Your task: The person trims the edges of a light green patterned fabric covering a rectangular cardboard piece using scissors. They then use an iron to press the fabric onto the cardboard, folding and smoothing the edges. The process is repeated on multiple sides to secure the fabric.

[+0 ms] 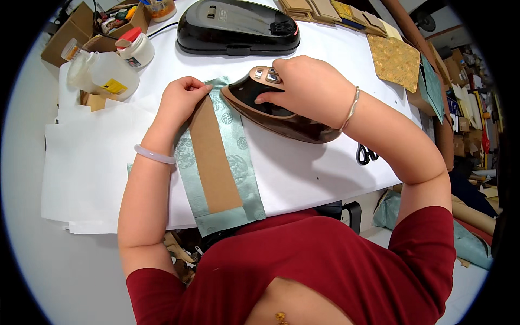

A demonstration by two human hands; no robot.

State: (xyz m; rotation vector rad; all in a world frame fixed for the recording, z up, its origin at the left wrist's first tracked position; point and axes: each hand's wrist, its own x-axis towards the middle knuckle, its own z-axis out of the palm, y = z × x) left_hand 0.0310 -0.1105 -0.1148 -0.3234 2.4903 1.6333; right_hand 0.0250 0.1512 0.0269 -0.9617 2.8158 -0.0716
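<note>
A strip of pale green patterned fabric (236, 145) lies lengthwise on the white-covered table, its near end at the front edge. On it rests a narrow brown board (215, 162), with fabric showing along the sides and near end. My left hand (186, 98) pinches the fabric at the board's far end, thumb and fingers pressed together. Wrapped round the handle of a black and bronze iron (265, 112), my right hand (306, 84) holds it just right of the fabric. The iron's tip points left, close to the fabric edge; its soleplate is hidden.
Behind stands a black iron case or base (238, 30). A translucent jug (111, 76) and a white jar (135, 49) are at back left, above white paper sheets (97, 168). Black-handled scissors (366, 155) lie under my right forearm. A gold patterned board (394, 62) sits back right.
</note>
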